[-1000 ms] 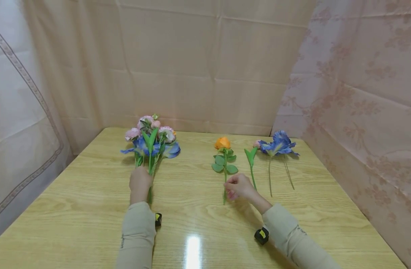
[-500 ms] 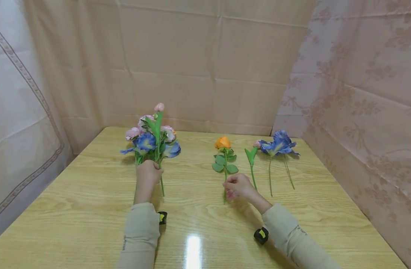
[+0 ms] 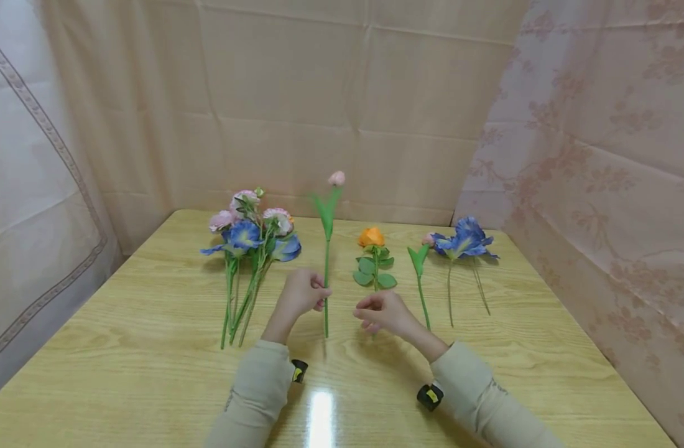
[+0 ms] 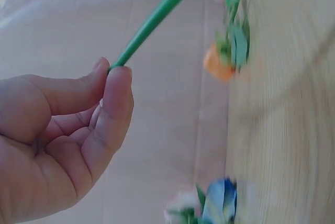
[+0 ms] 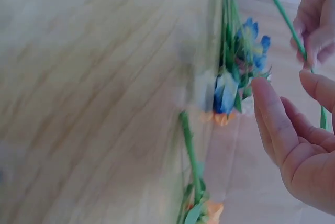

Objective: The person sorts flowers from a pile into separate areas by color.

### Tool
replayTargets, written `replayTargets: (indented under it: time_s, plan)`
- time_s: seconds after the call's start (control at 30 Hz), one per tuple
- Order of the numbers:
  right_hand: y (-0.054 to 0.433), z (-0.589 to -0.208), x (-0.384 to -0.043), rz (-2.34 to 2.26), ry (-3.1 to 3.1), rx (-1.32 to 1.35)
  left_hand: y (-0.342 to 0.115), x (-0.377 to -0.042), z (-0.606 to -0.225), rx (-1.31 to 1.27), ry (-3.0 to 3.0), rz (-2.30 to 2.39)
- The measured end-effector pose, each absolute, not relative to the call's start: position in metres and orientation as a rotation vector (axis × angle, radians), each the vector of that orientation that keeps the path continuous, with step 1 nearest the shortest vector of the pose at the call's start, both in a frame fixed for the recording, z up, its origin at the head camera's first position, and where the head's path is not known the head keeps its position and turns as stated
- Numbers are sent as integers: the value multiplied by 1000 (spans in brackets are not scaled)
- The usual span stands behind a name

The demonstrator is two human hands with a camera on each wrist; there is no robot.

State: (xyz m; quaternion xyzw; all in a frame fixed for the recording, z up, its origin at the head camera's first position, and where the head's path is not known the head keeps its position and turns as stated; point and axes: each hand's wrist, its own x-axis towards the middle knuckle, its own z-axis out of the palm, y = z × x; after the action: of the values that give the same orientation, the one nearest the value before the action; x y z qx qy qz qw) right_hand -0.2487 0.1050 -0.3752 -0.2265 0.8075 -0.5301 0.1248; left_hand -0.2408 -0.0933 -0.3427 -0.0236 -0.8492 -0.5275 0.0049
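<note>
Between thumb and fingertips my left hand (image 3: pixel 301 292) pinches the stem of a pink tulip (image 3: pixel 328 230), which stands upright above the table, bud at the top. The left wrist view has the lower end of its green stem (image 4: pixel 151 24) sticking out past the fingertips. My right hand (image 3: pixel 388 313) is over the lower stem of an orange rose (image 3: pixel 371 236) lying on the table, partly hiding it. Thumb and fingers of that right hand (image 5: pixel 296 148) are apart in the right wrist view, with nothing between them.
Left on the table lies a bunch of pink and blue flowers (image 3: pixel 244 236), stems toward me. At the right lie another tulip (image 3: pixel 417 261) and blue flowers (image 3: pixel 462 239). Behind the table (image 3: pixel 152 323) hangs a beige curtain (image 3: pixel 286 112).
My left hand has lifted the tulip out of the left bunch and carried it right, toward the middle. My right hand has come off the rose stem, shifting slightly left; the rose stays lying.
</note>
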Motion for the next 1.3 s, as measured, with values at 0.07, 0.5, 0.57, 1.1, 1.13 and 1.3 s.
replayTargets:
  time_s: [0.07, 0.5, 0.57, 1.1, 1.13, 1.3]
  plan:
    - [102, -374, -247, -1561, 2329, -693, -84, -239, -342, -139, -2680, -1656]
    - [94, -373, -238, -1717, 2254, -712, -53, -235, -345, -334, -2701, -1655]
    - [96, -374, -238, -1722, 2262, -725, -51, -235, -346, -347, -2705, -1644]
    - [120, -378, -247, -1616, 2486, -455, -51, -230, -343, -416, -2765, -1322]
    - [121, -379, -249, -1610, 2494, -431, -51, -230, -343, -421, -2763, -1314]
    - [130, -380, -255, -1592, 2511, -320, -53, -229, -343, -439, -2753, -1298]
